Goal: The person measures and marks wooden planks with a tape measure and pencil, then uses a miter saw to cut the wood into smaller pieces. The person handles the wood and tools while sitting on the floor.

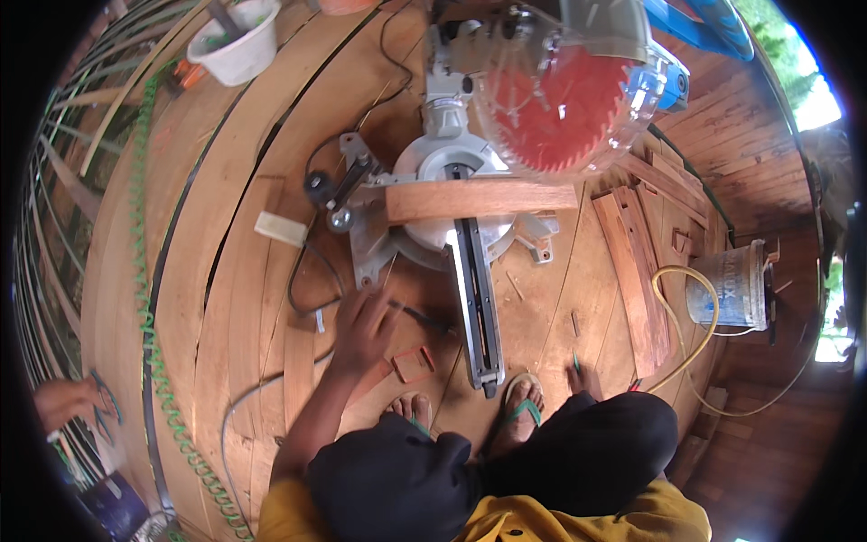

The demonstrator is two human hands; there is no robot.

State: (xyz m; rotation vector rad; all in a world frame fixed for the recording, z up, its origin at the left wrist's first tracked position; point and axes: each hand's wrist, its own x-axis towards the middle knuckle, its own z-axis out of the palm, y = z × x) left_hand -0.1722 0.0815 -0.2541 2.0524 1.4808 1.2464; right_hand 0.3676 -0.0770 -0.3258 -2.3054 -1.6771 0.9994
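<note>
My left hand (363, 327) is open, its fingers spread just in front of the left foot of a miter saw (442, 149). It holds nothing. Beside my right knee, my right hand (585, 383) is low over the floor, partly hidden, and appears closed around a thin green pencil-like thing (576, 363). A short reddish wooden board (483, 199) lies crosswise on the saw's table, touched by neither hand. The red toothed blade (560, 108) is raised behind it inside a clear guard. A small wooden frame-like piece (414, 363) lies on the floor right of my left hand.
Planks (632, 280) and a grey bucket (730, 287) with a yellow hose (713, 316) stand to the right. A white tub (235, 45) is at the far left. A black cable (298, 280) and a green coiled hose (143, 226) cross the floor. Another person's foot (68, 402) shows at left.
</note>
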